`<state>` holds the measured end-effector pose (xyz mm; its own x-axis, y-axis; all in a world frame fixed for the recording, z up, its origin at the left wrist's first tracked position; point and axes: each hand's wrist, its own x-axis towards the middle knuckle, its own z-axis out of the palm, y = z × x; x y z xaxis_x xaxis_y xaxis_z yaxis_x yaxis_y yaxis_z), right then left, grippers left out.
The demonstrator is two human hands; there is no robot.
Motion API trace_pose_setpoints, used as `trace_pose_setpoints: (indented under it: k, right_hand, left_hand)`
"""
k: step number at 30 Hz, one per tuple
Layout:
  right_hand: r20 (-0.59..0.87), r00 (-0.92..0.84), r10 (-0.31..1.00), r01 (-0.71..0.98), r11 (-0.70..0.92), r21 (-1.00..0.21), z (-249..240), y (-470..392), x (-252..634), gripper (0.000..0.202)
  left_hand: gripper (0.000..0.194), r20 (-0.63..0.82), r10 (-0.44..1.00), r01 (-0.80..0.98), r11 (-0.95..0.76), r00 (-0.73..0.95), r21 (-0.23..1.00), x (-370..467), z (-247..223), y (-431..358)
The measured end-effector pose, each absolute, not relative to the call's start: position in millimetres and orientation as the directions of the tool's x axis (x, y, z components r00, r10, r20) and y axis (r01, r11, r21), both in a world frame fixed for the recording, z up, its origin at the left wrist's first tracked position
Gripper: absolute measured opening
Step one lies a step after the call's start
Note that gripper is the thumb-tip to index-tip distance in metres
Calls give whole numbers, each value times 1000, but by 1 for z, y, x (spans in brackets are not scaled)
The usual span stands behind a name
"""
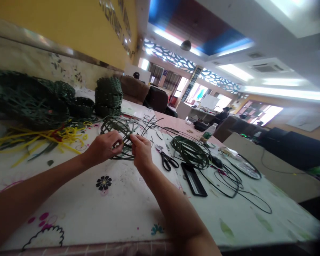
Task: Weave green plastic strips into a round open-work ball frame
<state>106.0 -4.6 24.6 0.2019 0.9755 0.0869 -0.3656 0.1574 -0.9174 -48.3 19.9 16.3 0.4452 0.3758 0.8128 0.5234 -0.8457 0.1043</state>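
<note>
A loose, open weave of dark green strips (116,123) stands on the patterned tablecloth, partly hidden behind my hands. My left hand (106,145) is at its near left side, fingers curled and pressed together on the strips. Close beside it, my right hand (142,148) pinches a strip of the weave between thumb and forefinger. Several strip ends stick out beyond the right hand. Black-handled scissors (167,160) lie to the right of that hand, and a black phone (194,180) lies past them.
Finished-looking green baskets (108,93) are stacked at the back left, near a large dark woven piece (24,97). Yellow strips (56,137) lie in front of them. A coil of green strip (190,151) and a bottle (209,132) are to the right. People sit far back.
</note>
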Motion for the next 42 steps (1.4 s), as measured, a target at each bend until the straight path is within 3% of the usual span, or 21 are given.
trace_pose_setpoints:
  k: [5, 11, 20, 23, 28, 31, 38, 42]
  right_hand:
    - [97, 175, 980, -339, 152, -928, 24, -5, 106, 24]
    - [155, 222, 963, -282, 216, -935, 23, -5, 107, 22]
    - [71, 137, 988, -343, 114, -933, 29, -9, 109, 23]
    - [84, 177, 981, -339, 141, -930, 29, -9, 109, 20]
    - [134, 221, 966, -275, 193, -942, 26, -7, 109, 23]
    - [153, 225, 962, -255, 210, -944, 24, -6, 108, 23]
    - [108, 167, 980, -308, 156, -939, 26, -7, 109, 22]
    - [91, 185, 979, -314, 146, -938, 27, -7, 110, 23]
  left_hand:
    - [13, 714, 429, 434, -880, 553, 193, -62, 23, 28]
    - [12, 740, 398, 438, -886, 542, 155, -59, 20, 25]
    - [12, 668, 530, 382, -846, 523, 372, -63, 22, 27]
    - [11, 745, 465, 397, -871, 478, 289, -59, 16, 28]
    - [6, 843, 304, 526, -850, 443, 30, -47, 4, 24]
    - [8, 847, 292, 572, -820, 444, -17, -44, 2, 21]
    - [8, 762, 444, 331, -890, 471, 314, -56, 14, 24]
    - [10, 715, 458, 294, -889, 529, 352, -63, 18, 29]
